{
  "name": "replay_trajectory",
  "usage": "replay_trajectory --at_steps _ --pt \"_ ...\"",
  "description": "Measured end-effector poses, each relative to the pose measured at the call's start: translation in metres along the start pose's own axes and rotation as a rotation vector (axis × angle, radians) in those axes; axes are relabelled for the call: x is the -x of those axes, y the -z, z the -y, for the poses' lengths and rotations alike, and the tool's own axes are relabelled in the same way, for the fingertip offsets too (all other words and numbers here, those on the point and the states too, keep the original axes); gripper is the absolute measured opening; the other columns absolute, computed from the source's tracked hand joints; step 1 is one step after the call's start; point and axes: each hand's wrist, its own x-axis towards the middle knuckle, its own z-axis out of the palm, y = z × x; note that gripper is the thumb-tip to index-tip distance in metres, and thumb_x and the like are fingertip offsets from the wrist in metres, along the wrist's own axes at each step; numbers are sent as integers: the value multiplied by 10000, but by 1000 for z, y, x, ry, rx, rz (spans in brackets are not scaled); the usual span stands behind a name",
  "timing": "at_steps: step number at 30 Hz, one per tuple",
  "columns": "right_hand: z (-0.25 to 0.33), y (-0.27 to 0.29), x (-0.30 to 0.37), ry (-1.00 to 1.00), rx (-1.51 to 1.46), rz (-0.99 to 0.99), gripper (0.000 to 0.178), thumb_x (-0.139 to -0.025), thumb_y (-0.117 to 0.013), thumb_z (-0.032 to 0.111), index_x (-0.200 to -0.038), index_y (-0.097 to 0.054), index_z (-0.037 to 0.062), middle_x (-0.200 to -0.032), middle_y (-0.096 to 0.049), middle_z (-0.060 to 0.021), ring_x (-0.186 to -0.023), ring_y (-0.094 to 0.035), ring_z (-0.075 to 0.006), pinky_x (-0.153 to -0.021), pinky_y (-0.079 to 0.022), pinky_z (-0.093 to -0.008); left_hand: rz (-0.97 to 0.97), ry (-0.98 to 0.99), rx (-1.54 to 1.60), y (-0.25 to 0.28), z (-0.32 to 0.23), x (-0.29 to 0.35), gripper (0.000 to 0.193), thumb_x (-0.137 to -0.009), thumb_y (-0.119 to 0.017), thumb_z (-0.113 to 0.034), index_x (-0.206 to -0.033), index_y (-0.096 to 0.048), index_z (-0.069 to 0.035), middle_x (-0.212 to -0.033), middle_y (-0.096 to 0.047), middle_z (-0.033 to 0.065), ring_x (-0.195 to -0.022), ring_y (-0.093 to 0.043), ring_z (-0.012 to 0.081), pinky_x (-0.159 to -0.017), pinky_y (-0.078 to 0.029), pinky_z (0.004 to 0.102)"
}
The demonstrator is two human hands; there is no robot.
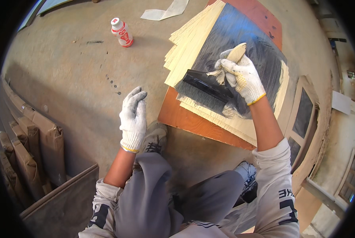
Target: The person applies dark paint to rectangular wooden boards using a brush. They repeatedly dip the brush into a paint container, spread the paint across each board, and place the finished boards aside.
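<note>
One wide brush [207,88] is over the near left part of one dark top sheet [235,29], right of the middle. Two gloved hands show. The right hand [243,75] grips the brush's pale handle [237,52] and hides some of it. The pale sheets [199,33] below (a messy pile!) overlap too much to count. The right arm [266,125] reaches forward; the left hand [133,115] hangs loosely open, fingers together.

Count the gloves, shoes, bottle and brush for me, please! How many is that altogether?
White knit gloves: 2
Lace-up shoes: 2
Red-and-white capped bottle: 1
Wide black brush: 1
Total: 6
</note>
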Motion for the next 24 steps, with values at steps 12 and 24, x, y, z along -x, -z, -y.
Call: replay_trajectory --at_steps 12,24 --pt "2 -18 7 -34 50 39 226 -957 -717 13 -1147 -608 -45 -909 -743 -151 -520 -641 -137 -411 -443 -239 27 38 22 -3 -1 8 270 -1038 -560 -19 -1253 -714 31 -1410 -664 188 -1306 -623 254 -1118 -472 367" --pt "-9 32 -1 59 15 -84 220 -973 -731 52 -1160 -638 -15 -902 -755 -120 -480 -531 -58 -388 -346 -202 56 21 16 -11 -4 8 265 -1029 -561 -7 -1243 -710 36 -1409 -666 181 -1301 -625 254 -1131 -461 366"
